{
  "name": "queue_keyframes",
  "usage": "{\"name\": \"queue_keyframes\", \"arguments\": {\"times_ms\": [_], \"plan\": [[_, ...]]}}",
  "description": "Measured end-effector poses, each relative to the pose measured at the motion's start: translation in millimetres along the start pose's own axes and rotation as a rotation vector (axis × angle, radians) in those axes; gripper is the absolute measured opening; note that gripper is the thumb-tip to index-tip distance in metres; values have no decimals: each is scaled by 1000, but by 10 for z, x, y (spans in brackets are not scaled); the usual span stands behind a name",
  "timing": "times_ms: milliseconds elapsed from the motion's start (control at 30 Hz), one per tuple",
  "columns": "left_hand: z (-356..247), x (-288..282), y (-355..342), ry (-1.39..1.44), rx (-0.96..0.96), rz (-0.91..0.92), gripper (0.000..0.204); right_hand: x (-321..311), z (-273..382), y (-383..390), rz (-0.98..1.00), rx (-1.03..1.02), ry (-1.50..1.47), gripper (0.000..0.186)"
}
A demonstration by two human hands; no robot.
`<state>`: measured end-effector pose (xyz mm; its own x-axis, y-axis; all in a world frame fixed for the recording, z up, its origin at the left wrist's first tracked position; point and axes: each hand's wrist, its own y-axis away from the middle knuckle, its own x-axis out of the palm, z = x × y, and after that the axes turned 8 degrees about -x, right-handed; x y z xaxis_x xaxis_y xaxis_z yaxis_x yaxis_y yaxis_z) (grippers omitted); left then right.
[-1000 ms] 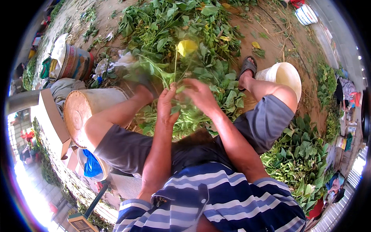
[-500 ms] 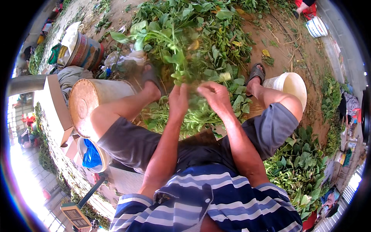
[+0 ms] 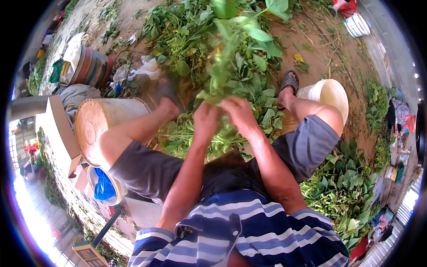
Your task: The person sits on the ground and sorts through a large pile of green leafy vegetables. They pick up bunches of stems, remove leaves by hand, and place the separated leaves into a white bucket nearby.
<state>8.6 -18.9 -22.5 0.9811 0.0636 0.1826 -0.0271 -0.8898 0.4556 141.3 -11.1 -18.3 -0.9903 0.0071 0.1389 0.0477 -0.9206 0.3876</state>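
Brown ground (image 3: pixel 358 115) spreads out below you, and the largest thing on it is the heap of leafy plants (image 3: pixel 182 40) in front of you, reaching back between your feet. A second leafy pile (image 3: pixel 342 189) lies on your right, beyond your thigh. A large tub (image 3: pixel 106 127) with a tan round end sits by your left knee, and a striped bucket (image 3: pixel 91 66) with a white cloth (image 3: pixel 73 51) at its top is farther out past it. By your right knee you have a white bucket (image 3: pixel 327 95). The green plant (image 3: pixel 219 75) at your fingers is up over the heap, its leafy stem blurred and pointing away from you. Near your left thigh, a small bucket (image 3: pixel 119 189) holds a blue bag (image 3: pixel 103 184). Your left hand (image 3: pixel 207 118) is closed on the plant's lower end. Your right hand (image 3: pixel 240 115) is just beside it, fingertips bunched near the same end; I cannot tell whether they are clamped on anything. A yellow leaf (image 3: pixel 298 58) lies beyond your right foot.
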Motion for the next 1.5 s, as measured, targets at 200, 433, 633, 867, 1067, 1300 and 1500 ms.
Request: {"name": "queue_keyframes", "arguments": {"times_ms": [200,433,633,867,1067,1300,1500], "plan": [[-169,-103,55,392,-266,143,20,13,269,129,125,157,-335,21],[-271,-106,81,371,-271,100,10,-78,206,102,253,200,-399,16],[-251,-147,118,244,-242,112,19,-86,244,141,266,224,-431,11],[-212,-86,127,230,-105,128,13,-88,115,95,211,208,-457,20],[-252,-169,119,195,-123,160,17,-101,74,106,273,220,-481,30],[-384,-142,144,-162,-91,227,16,-33,377,192,256,15,44,34],[-242,-230,58,-222,-53,203,30,19,308,190,214,178,-183,28]]}}
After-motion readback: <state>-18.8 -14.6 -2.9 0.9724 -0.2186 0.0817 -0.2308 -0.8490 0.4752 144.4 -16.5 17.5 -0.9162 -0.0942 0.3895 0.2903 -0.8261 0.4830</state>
